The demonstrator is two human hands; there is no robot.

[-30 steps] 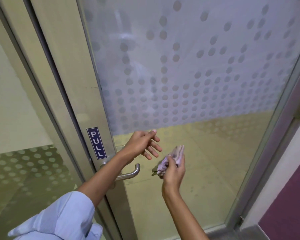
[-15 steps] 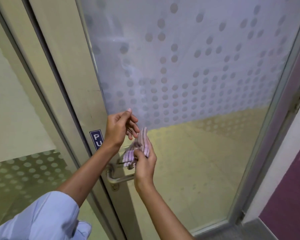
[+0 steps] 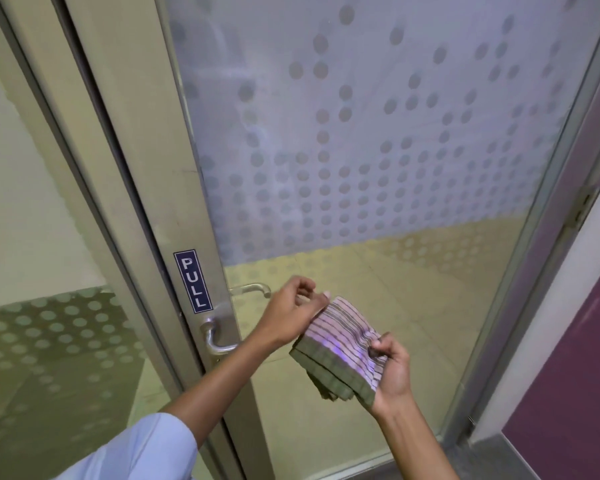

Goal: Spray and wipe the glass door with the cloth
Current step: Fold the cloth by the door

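Head view: a striped, folded pink-and-olive cloth [image 3: 340,351] is pinched at its far corner by the left hand [image 3: 291,317] and gripped at its near edge by the right hand [image 3: 392,368], just before the frosted, dotted glass door [image 3: 378,150]. It should be spread flat before wiping, so a wide pad is presented.

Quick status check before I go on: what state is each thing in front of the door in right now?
cloth: folded, held off the glass between both hands.
left hand: pinches the cloth's upper corner.
right hand: grips the cloth's right edge.
glass door: shut, streaky on the frosted part.
door handle: level, untouched.
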